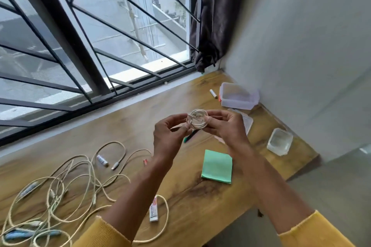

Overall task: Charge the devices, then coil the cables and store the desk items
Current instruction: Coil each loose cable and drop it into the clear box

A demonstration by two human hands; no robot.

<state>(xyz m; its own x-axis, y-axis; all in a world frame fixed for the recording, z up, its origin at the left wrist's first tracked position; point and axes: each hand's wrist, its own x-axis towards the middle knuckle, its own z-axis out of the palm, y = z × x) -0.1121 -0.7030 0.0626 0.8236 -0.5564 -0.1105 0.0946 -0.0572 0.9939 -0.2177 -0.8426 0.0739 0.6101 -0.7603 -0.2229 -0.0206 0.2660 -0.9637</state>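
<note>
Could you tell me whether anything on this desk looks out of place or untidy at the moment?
Yes: loose cables sprawl tangled across the desk's left side, uncoiled, unlike the small coil held between both hands. A battery lies outside the open plastic box.

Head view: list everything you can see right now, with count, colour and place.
coiled cable: 1, white, held above the desk between both hands
loose cables: several tangled, cream, desk's left
batteries: 2, silver, one among the cables, one by the open box
tube: 1, white and pink, near edge
sticky notes: 1 pad, green, desk middle
pen: 1, green and black, under the hands
open box: 1, clear plastic, far corner
small container: 1, clear, right edge
desk: 1, wooden, under the window
left hand: pinches the coil
right hand: grips the coil
</note>
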